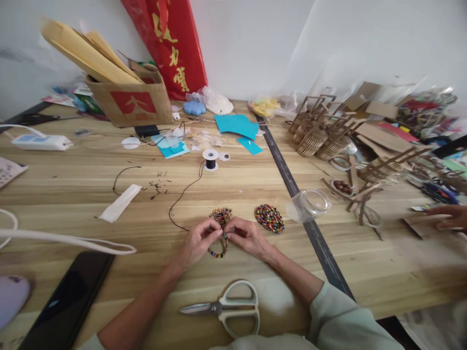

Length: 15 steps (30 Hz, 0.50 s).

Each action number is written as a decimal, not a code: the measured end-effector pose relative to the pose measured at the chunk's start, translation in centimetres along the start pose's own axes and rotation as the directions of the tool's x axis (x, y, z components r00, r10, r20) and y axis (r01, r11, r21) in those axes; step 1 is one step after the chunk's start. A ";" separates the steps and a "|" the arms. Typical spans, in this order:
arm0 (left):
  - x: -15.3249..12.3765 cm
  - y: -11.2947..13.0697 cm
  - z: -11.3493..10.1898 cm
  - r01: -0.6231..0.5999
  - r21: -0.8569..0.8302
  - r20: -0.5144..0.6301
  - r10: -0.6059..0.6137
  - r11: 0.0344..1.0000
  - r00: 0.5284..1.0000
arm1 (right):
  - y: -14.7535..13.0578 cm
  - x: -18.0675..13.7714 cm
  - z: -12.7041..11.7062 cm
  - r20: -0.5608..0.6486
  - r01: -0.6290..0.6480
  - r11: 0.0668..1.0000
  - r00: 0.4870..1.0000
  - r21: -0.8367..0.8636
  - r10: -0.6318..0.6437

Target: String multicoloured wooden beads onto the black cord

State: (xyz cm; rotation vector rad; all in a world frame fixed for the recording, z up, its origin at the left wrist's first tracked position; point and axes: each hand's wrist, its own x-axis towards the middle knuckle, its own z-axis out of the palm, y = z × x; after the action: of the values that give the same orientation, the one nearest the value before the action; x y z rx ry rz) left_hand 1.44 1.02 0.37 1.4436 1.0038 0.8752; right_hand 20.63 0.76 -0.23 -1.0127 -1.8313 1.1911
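Note:
My left hand point(199, 241) and my right hand point(246, 237) meet over the wooden table point(233, 194), both pinched on a loop of small multicoloured beads, the beaded bracelet point(220, 252). A black cord point(182, 194) runs from my left hand back to a white spool point(210, 159). A cluster of beads point(221, 215) lies just beyond my fingers, and a flat pile of coloured beads point(269, 218) sits to the right of my right hand.
Scissors point(229, 307) lie near the front edge. A black phone point(67, 299) is at front left, a clear jar point(310, 203) on its side at right, a cardboard box point(131, 99) at back left, wooden model pieces point(321, 131) at back right. Another person's hand point(447, 217) rests far right.

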 end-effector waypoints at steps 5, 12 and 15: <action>0.0 0.0 0.1 -0.010 0.019 0.004 0.010 1.000 1.000 | -0.2 0.0 -0.1 0.019 0.034 0.999 0.999 -0.016 -0.034; 0.0 -0.3 0.1 -0.022 0.009 0.006 0.022 1.000 1.000 | -0.1 0.1 -0.4 0.055 -0.019 0.996 0.998 0.085 0.015; 0.0 -0.1 0.1 -0.028 0.029 0.014 0.028 0.999 1.000 | -0.1 0.2 -0.6 0.086 -0.056 0.989 0.995 0.140 0.045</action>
State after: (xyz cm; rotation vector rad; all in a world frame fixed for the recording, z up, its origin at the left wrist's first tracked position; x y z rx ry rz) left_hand 1.53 0.97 0.22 1.4894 0.9921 0.8737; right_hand 21.06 1.09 0.11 -0.9464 -1.7648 1.3923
